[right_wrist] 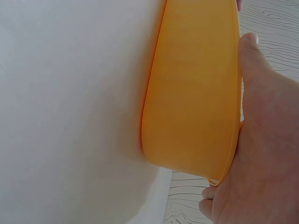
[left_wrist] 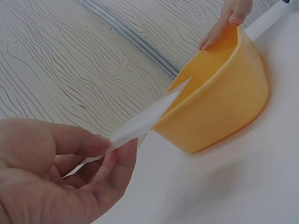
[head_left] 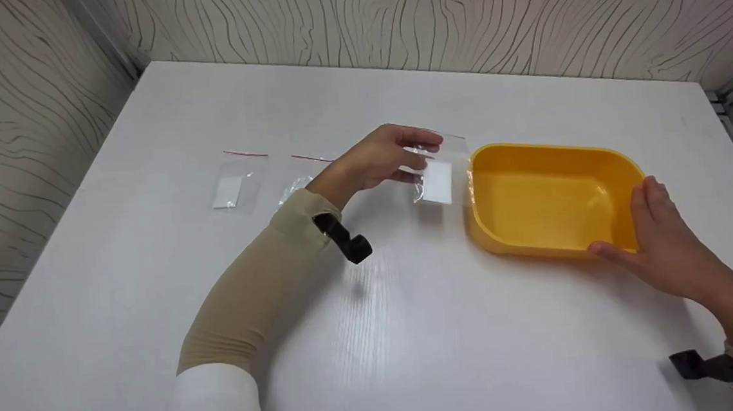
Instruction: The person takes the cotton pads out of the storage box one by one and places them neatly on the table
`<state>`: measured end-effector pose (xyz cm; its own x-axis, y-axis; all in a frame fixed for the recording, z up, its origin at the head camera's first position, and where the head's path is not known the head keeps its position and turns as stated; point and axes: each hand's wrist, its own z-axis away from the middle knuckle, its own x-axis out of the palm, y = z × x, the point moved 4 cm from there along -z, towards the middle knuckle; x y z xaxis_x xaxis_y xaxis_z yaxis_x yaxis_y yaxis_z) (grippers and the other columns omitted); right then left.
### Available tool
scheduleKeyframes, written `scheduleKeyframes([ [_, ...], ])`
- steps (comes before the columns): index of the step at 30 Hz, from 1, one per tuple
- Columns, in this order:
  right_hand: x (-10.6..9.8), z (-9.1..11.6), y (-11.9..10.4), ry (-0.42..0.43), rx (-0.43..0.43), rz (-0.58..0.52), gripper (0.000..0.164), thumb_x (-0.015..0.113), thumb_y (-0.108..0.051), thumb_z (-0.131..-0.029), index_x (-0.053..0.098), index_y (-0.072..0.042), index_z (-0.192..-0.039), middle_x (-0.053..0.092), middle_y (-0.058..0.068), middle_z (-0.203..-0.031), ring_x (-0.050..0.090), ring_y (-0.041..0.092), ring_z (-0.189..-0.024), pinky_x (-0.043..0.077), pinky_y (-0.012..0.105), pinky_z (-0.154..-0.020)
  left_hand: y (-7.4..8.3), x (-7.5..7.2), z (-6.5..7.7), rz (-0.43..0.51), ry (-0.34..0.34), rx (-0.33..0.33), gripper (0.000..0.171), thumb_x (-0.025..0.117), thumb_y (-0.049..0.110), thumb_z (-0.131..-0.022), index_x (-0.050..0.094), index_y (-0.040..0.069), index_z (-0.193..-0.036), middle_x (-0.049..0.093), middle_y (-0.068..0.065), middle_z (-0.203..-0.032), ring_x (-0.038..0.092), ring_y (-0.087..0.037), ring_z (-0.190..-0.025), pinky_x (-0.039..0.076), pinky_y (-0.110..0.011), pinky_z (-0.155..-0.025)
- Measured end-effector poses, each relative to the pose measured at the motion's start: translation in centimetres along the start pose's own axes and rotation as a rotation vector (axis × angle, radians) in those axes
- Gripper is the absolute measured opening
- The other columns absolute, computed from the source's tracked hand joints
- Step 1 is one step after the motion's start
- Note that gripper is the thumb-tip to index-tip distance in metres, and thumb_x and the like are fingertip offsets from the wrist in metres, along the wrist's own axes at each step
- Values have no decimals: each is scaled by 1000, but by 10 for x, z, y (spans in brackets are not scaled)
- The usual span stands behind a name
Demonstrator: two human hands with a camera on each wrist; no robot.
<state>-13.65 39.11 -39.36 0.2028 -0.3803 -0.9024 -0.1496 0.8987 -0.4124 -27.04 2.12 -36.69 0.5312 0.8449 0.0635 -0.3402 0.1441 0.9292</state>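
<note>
My left hand (head_left: 382, 156) pinches a small clear zip-lock bag (head_left: 460, 176) with a white rectangular piece inside, between thumb and fingers. In the left wrist view the bag (left_wrist: 145, 117) is tilted, its far end overlapping the rim of a yellow plastic basin (left_wrist: 224, 102). In the head view its right edge is at the basin's (head_left: 531, 250) left rim. My right hand (head_left: 669, 249) rests across the basin's near right corner, thumb on the near rim and fairly straight fingers along the right side. The right wrist view shows that hand (right_wrist: 266, 140) against the basin's rim.
Two more clear bags lie to the left on the white table (head_left: 416, 357). One bag (head_left: 234, 184) has a red seal strip and a white piece inside; the other bag (head_left: 303, 174) is partly hidden by my left wrist. A wood-patterned wall (head_left: 392, 17) stands behind the table.
</note>
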Motion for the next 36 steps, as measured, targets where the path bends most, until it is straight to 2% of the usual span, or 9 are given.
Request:
scheduleKeyframes([
  [10, 0, 1, -1, -5, 7, -2, 119, 71, -42, -95, -17, 13, -152, -21, 36, -160, -16, 57, -146, -1, 72, -114, -9, -18, 7, -7, 32, -15, 48, 61, -15, -92, 64, 6, -135, 62, -8, -133, 61, -19, -100, 58, -33, -86],
  [18, -1, 1, -1, 12, -19, -10, 118, 73, -41, -94, -16, 13, -153, -17, 37, -160, -10, 59, -146, 1, 72, -114, -17, -32, 13, 3, 51, -17, 49, 60, -17, -91, 65, 5, -134, 62, -8, -133, 61, -20, -102, 58, -32, -85],
  [26, 1, 2, 3, -2, -12, 4, 114, 68, -42, -98, -16, 14, -151, -23, 35, -160, -19, 54, -147, -6, 67, -117, -25, -42, 17, -12, 41, -26, 52, 58, -16, -92, 59, 2, -141, 55, -15, -144, 59, -21, -103, 57, -32, -86],
  [36, 1, 2, 2, -10, -1, 10, 116, 68, -43, -97, -18, 13, -151, -23, 34, -160, -19, 54, -147, -6, 67, -117, -36, -53, 17, -45, 83, -76, 49, 58, -17, -91, 63, 5, -135, 61, -9, -133, 59, -21, -102, 58, -32, -85],
])
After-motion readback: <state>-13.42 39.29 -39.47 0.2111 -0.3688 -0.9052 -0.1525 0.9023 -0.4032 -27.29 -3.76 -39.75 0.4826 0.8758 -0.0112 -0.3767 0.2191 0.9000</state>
